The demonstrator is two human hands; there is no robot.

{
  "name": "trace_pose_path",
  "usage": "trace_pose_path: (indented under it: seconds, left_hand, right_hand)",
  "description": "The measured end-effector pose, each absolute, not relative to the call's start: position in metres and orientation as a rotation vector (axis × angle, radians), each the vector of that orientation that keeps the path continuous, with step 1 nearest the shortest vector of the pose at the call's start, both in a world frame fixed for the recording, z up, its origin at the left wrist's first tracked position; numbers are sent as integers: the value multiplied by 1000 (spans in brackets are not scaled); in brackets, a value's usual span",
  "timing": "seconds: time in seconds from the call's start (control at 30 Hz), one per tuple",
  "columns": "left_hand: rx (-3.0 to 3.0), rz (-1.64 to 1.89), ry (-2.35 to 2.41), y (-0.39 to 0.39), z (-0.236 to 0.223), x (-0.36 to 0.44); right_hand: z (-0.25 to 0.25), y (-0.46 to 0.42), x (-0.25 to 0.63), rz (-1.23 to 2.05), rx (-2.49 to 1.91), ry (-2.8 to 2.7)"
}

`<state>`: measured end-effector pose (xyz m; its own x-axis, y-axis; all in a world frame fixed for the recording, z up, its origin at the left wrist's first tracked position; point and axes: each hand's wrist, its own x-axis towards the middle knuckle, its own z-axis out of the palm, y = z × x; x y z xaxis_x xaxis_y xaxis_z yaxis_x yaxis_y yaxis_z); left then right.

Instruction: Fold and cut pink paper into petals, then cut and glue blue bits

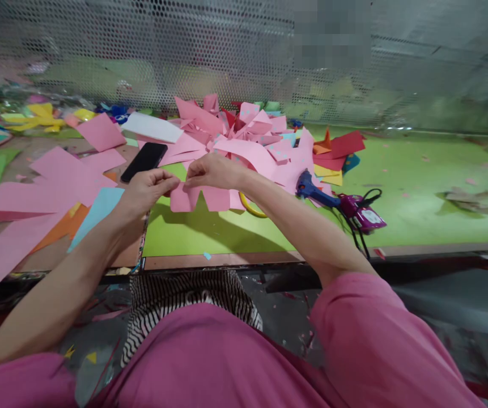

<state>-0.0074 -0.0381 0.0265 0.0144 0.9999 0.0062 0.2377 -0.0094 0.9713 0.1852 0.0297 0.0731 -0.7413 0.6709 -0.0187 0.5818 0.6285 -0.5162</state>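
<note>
A cut piece of pink paper (216, 199) with a notch in its lower edge hangs just above the green table covering. My left hand (152, 186) pinches its left end between thumb and fingers. Close beside it, my right hand (209, 171) is closed on the paper's upper edge, fingertips pointing down. A yellow ring (252, 208) lies partly hidden behind the paper and my right forearm. Behind my left hand rests a black phone (144, 161). Beyond both hands rises a heap of pink paper pieces (247, 147), some of them dotted.
Larger pink cut-outs (56, 184) and a light blue sheet (99, 212) spread at left. On the right lies a blue tool (318, 192), next to a magenta device (360, 214) with black cords. Red paper (346, 148) sits behind them. A perforated metal panel (209, 51) borders the back.
</note>
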Motion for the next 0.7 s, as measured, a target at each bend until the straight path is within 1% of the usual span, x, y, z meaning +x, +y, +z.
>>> trace_pose_path:
  seconds: [0.13, 0.2, 0.3, 0.7]
  left_hand:
    - [1437, 968, 1300, -25, 29, -10]
    - [1467, 997, 1304, -22, 27, -7]
    - [1352, 1051, 1270, -23, 25, 3]
    - [1203, 1047, 1221, -27, 14, 9]
  right_hand:
    - [77, 30, 196, 744, -1006, -2682]
    - [78, 31, 202, 741, -1009, -2671]
    - [78, 33, 209, 761, -1017, -2620]
    - [80, 43, 211, 789, -1043, -2478]
